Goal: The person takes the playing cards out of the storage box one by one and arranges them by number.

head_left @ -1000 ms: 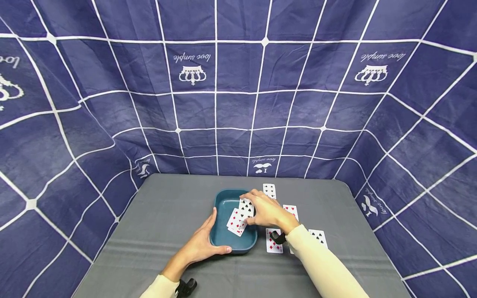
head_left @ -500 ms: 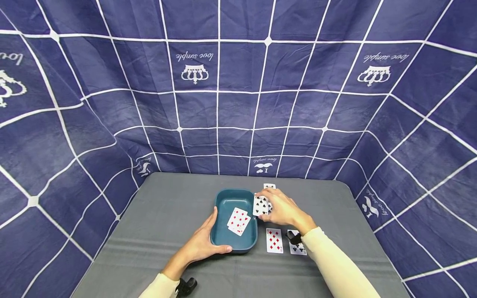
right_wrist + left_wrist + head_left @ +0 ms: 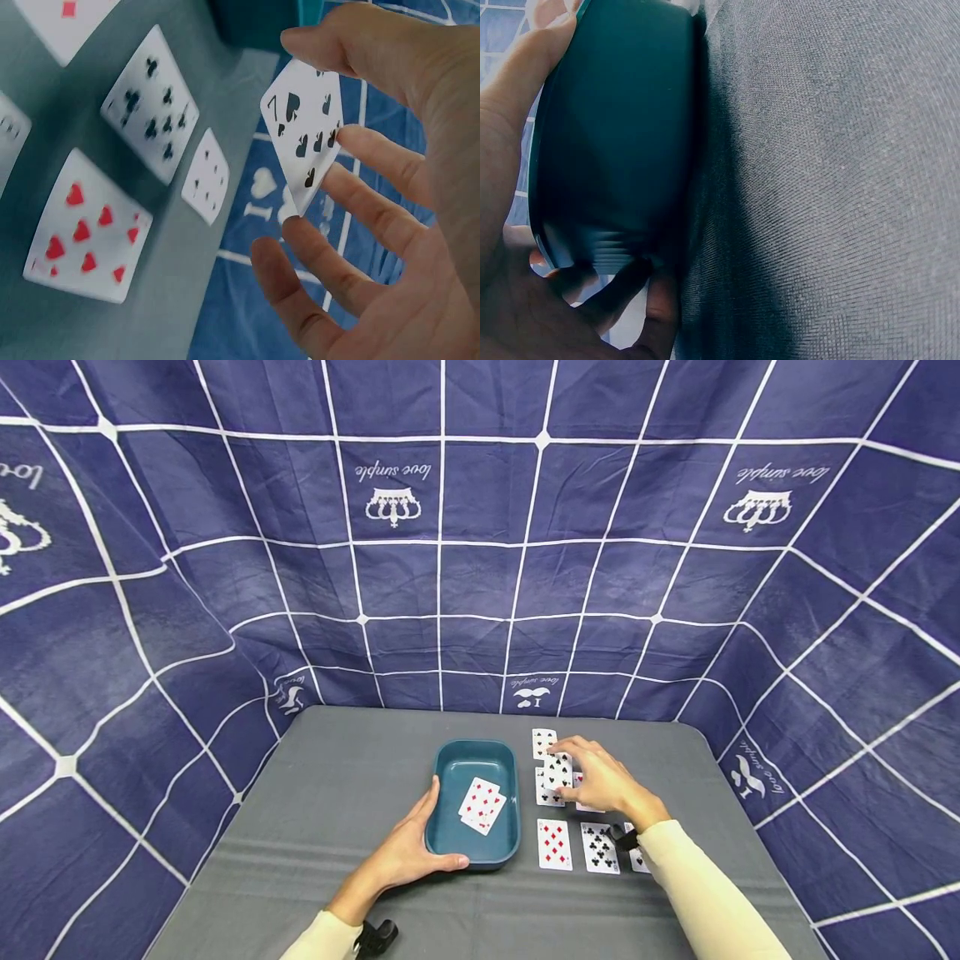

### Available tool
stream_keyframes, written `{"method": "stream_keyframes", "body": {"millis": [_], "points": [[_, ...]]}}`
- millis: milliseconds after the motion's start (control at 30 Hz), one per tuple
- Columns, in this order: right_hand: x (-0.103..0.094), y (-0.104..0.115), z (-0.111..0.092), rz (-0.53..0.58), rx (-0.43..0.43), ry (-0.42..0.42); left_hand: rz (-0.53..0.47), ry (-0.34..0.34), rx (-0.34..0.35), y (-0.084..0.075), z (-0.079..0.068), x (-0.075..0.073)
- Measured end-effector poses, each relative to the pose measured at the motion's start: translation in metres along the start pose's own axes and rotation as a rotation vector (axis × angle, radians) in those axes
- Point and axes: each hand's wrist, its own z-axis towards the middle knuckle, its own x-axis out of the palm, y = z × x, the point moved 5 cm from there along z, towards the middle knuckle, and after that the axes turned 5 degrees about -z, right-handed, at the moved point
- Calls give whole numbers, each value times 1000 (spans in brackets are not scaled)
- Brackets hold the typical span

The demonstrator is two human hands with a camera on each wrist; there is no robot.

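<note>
My left hand (image 3: 408,847) grips a teal plastic tray (image 3: 453,852) at its near left corner, the thumb along the near side. In the left wrist view its fingers curl round the end of the tray. Two overlapping red-suit playing cards (image 3: 482,802) lie inside, face up. My right hand (image 3: 611,785) is to the right of the tray and pinches a seven of spades (image 3: 300,135) between thumb and fingers. That card is tilted above the laid-out cards. In the head view it overlaps the seven of clubs (image 3: 154,105); the seven of hearts (image 3: 86,232) is partly behind the hand.
Cards lie face up in rows right of the tray: a small-pip black card (image 3: 543,742) at the back, a red diamond card (image 3: 555,845) and a clubs card (image 3: 600,848) in front. Another card (image 3: 639,862) is half behind the right wrist. Blue grid-patterned cloth (image 3: 480,577) hangs behind the grey table.
My right hand has moved right with the seven of spades, from over the tray to above the cards on the table. My left hand and the tray stay in place.
</note>
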Motion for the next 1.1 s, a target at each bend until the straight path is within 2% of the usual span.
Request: {"method": "stream_keyframes", "body": {"millis": [533, 1100], "points": [[4, -40, -17, 7, -21, -64, 4, -8, -11, 2, 1, 1], [3, -86, -41, 26, -19, -43, -16, 0, -11, 1, 1, 0]]}}
